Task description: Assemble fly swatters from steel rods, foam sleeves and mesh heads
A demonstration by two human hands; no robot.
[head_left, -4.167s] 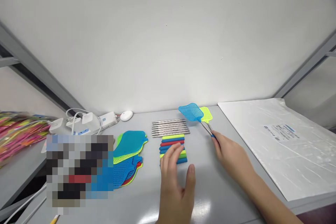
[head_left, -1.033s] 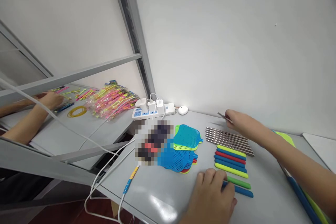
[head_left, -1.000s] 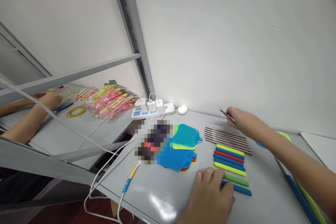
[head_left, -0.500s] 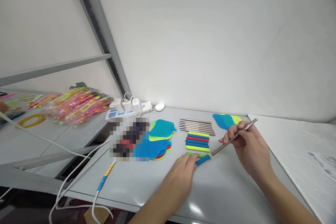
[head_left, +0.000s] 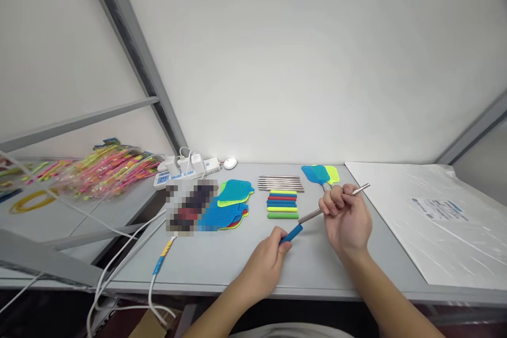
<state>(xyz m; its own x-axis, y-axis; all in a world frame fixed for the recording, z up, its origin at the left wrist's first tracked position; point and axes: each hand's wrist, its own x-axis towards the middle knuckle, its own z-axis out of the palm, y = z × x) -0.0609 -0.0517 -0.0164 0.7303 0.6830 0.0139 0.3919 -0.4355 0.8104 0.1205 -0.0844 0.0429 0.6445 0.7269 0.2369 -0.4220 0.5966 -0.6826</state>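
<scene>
My left hand point(head_left: 269, 256) is closed around a blue foam grip sleeve point(head_left: 293, 233), its far end poking out past my fingers. My right hand point(head_left: 348, 219) holds a thin metal telescopic rod point(head_left: 310, 216) slantwise. The rod's lower end meets the sleeve's opening; whether it has gone inside I cannot tell. Just beyond lies a row of foam sleeves point(head_left: 282, 204) in yellow, red, blue and green. Behind that row are several metal rods point(head_left: 279, 183) side by side. Left of them, perforated fly-swatter heads point(head_left: 236, 191) are piled, and a blue swatter head point(head_left: 316, 173) overlaps a yellow one at the back.
A power strip point(head_left: 162, 178) with white chargers stands at the back left, its cables crossing the left side. Bagged colourful sticks point(head_left: 114, 169) lie on the neighbouring table. A flat white wrapped package point(head_left: 400, 232) covers the right side of the table.
My left hand has lifted the blue sleeve off the table, leaving the green one in the row. My right hand has brought the rod's lower end to the sleeve. The camera view has shifted.
</scene>
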